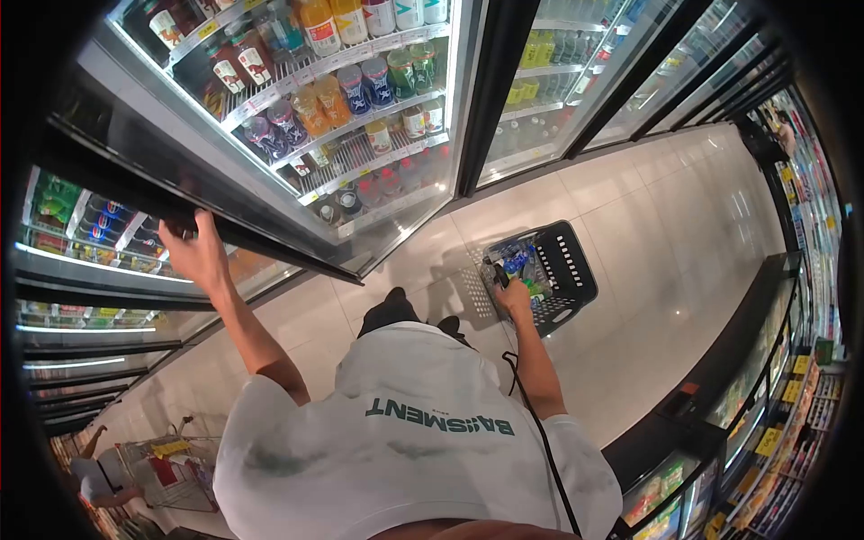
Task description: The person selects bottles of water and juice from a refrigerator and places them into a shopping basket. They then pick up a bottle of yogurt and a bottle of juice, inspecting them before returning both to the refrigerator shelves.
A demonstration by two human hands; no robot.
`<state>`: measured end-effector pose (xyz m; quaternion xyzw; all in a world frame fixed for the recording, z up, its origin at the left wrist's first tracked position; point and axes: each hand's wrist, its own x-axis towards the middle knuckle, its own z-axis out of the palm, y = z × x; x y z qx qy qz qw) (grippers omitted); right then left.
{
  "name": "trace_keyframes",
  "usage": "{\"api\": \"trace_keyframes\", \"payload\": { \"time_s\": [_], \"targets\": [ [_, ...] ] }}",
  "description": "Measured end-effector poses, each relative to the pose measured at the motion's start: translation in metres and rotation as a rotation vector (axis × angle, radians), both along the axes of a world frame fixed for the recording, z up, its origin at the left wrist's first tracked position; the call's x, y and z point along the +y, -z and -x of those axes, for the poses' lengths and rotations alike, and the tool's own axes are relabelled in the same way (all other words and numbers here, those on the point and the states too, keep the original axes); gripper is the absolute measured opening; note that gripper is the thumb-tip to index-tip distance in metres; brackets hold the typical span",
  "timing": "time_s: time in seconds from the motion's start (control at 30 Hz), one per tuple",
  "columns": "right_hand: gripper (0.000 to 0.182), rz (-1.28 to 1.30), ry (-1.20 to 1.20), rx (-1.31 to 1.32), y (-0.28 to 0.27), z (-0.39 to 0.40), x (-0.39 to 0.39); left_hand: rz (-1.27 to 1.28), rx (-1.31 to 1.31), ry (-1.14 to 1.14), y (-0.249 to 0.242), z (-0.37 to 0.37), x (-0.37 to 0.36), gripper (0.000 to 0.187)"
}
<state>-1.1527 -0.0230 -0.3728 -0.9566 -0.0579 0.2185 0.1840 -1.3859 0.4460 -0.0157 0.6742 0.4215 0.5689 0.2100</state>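
Note:
My left hand is closed around the handle at the edge of a black-framed glass refrigerator door, which stands swung open. Behind the door's edge, lit shelves carry rows of bottled drinks. In my right hand is the handle of a dark shopping basket, held low at my side. Several plastic bottles lie in the basket, some with blue and green labels.
More glass-doored coolers line the wall to the right and left. A low dark-framed chiller stands at lower right. Behind at lower left are a shopping cart and another person. Pale floor tiles run along the aisle.

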Motion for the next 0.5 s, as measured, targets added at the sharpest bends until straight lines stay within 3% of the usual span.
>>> {"api": "trace_keyframes", "payload": {
  "time_s": [0.1, 0.2, 0.27, 0.37, 0.43, 0.5],
  "targets": [
    [0.055, 0.225, -0.154, -0.257, -0.040, 0.012, 0.019, 0.063, -0.164, 0.491, 0.015, 0.054, 0.007, 0.082],
    [0.055, -0.065, -0.126, -0.268, -0.086, 0.011, 0.068, 0.146, -0.303, 0.857, 0.003, 0.059, 0.021, 0.116],
    [0.051, -0.333, -0.214, -0.329, -0.130, 0.019, 0.116, 0.326, -0.247, 1.091, 0.009, 0.059, 0.041, 0.124],
    [0.040, -0.782, -0.282, -0.076, -0.226, 0.051, 0.195, 0.438, -0.138, 1.421, 0.016, 0.039, 0.053, 0.109],
    [0.032, -1.043, -0.362, -0.021, -0.265, 0.077, 0.237, 0.546, -0.054, 1.694, 0.028, 0.028, 0.073, 0.118],
    [0.029, -1.192, -0.454, -0.044, -0.292, 0.103, 0.266, 0.660, -0.168, 1.757, 0.025, 0.011, 0.063, 0.120]
  ]
}}
